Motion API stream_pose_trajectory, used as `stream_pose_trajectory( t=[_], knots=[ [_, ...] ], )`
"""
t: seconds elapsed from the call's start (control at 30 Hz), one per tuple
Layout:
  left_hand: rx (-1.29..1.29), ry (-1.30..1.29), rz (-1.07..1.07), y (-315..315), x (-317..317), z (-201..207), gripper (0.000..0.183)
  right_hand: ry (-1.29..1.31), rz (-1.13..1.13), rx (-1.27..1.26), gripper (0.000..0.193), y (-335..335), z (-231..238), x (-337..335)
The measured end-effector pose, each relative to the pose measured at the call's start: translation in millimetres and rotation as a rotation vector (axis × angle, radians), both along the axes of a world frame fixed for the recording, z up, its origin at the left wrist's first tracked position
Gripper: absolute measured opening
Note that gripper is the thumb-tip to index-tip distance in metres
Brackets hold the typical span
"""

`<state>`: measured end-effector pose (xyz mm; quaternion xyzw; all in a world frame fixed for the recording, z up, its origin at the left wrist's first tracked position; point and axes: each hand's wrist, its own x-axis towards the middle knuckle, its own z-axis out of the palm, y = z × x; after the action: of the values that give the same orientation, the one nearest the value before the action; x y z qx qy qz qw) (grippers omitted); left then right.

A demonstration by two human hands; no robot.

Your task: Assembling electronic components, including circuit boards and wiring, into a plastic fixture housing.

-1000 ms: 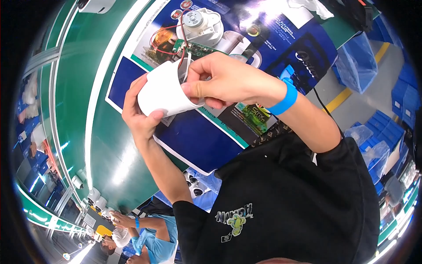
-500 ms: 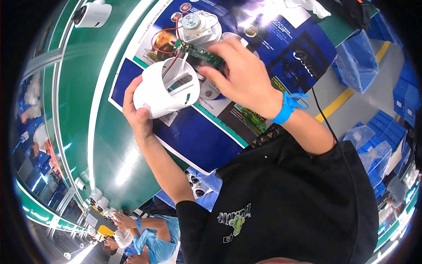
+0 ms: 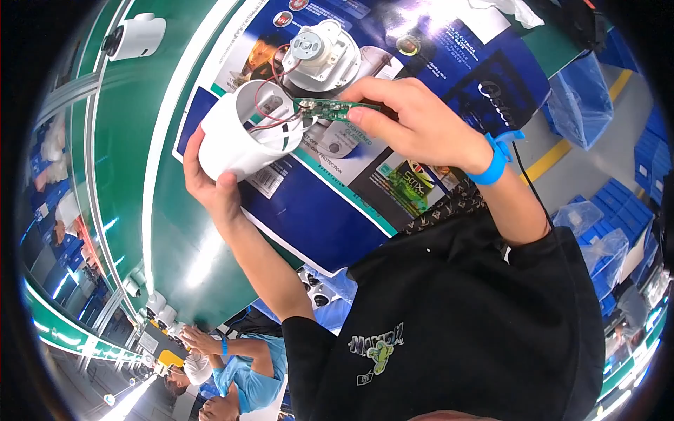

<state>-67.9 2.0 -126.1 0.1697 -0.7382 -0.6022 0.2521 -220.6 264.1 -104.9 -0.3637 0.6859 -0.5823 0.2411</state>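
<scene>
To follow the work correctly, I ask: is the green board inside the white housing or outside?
Outside: the right hand holds the board beside the housing, with much of the green face in plain view.

Over a printed sheet (image 3: 309,219) that is being carried by the worktop (image 3: 175,235), a housing (image 3: 235,149) is being held by the left fingers (image 3: 193,165). Between two and three o'clock from it, a circuit board (image 3: 330,110) is being gripped by the right fingers (image 3: 379,125). Between one and two o'clock, a motor unit (image 3: 324,59) is being supported by the sheet. Towards six o'clock, space is being occupied by a co-worker (image 3: 246,375).
</scene>
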Motion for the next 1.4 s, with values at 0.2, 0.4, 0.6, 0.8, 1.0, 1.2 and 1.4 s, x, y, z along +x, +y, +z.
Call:
stream_pose_trajectory(
  t=[0.2,0.4,0.6,0.8,1.0,1.2,1.4],
  knots=[
    [0.094,0.055,-0.091,7,5,9,0.092,-0.126,0.088,0.033,0.019,1,-4,-10],
    [0.148,-0.043,-0.071,13,-1,14,0.109,-0.081,0.126,0.064,0.022,2,-5,-12],
    [0.12,-0.007,-0.095,17,-5,12,0.1,-0.004,0.145,0.128,0.021,4,1,-17],
    [0.12,-0.053,-0.025,20,-9,13,0.093,0.052,0.135,0.167,0.022,1,5,-20],
    [0.064,-0.103,-0.041,27,-9,18,0.096,0.019,0.153,0.167,0.022,-4,-1,-20],
    [0.11,-0.129,-0.035,25,-9,15,0.094,-0.1,0.145,0.242,0.024,-11,3,-13],
    [0.145,-0.163,-0.01,26,-10,18,0.098,-0.324,0.125,0.283,0.034,-20,12,-8]
  ],
)
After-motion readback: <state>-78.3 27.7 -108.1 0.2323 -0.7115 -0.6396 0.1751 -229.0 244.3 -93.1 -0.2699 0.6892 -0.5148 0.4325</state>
